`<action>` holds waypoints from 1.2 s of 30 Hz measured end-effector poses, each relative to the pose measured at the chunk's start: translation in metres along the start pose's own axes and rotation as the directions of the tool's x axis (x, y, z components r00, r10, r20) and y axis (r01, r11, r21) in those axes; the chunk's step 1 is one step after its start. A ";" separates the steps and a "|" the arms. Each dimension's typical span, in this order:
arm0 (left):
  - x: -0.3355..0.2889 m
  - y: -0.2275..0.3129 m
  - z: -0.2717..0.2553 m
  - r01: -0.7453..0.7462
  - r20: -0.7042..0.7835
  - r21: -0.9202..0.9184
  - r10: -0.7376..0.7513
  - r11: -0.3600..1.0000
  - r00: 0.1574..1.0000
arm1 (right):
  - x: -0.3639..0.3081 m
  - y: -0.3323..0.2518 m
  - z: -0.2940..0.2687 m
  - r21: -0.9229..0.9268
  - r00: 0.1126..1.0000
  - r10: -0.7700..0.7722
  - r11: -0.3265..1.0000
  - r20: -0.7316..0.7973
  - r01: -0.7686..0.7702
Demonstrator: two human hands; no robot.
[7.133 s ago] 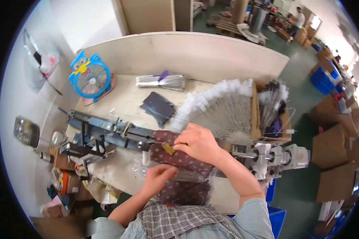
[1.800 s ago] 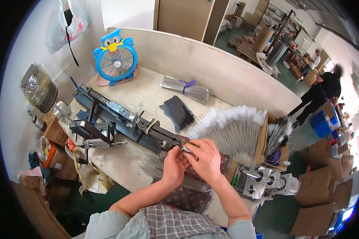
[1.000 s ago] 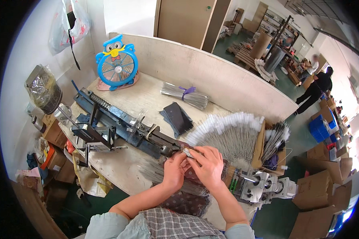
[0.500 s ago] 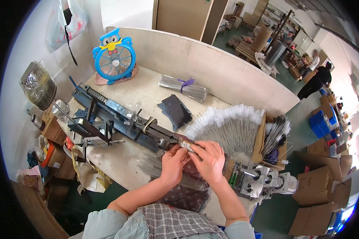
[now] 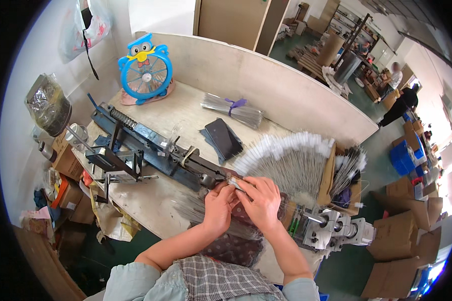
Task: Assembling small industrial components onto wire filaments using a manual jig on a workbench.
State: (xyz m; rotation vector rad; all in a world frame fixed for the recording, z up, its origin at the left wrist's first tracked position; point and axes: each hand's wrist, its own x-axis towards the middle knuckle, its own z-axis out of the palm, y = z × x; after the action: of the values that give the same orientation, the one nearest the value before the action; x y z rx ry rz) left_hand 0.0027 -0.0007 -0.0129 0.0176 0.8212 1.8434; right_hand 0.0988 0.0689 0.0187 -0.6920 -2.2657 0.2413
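Both of my hands meet at the near end of a long dark metal bench device (image 5: 158, 155). My left hand (image 5: 218, 208) is closed, thumb and fingers pinched near a small whitish piece (image 5: 234, 183) whose kind is too small to make out. From the other side, my right hand (image 5: 261, 200) closes its fingertips on the same piece. Under my wrists lie a dark dotted cloth (image 5: 241, 249) and a bundle of thin wires (image 5: 188, 208), partly covered by my left hand and forearm.
Right of my hands spreads a fan of white-tipped thin wire brushes (image 5: 291, 155), beside a cardboard box (image 5: 354, 195). A silver clamp-like machine (image 5: 336, 228) stands at the table's right. Beyond lie a phone (image 5: 223, 139), a tied wire bundle (image 5: 231, 109) and a blue fan (image 5: 146, 75).
My hands stay at the same spot, with the fingers shifted slightly and less of the small whitish piece showing. The whole view has moved a little.
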 end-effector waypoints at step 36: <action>-0.011 0.147 -0.243 -0.216 -0.474 0.030 0.204 0.976 0.856 | -0.128 0.019 -0.050 -0.102 0.798 0.362 0.928 0.483 -0.359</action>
State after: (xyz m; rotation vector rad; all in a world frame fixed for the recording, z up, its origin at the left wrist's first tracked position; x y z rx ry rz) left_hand -0.2048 -0.1658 -0.1146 -0.3921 1.1743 2.1005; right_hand 0.2152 0.0132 -0.0303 -1.1795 -2.5929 0.6663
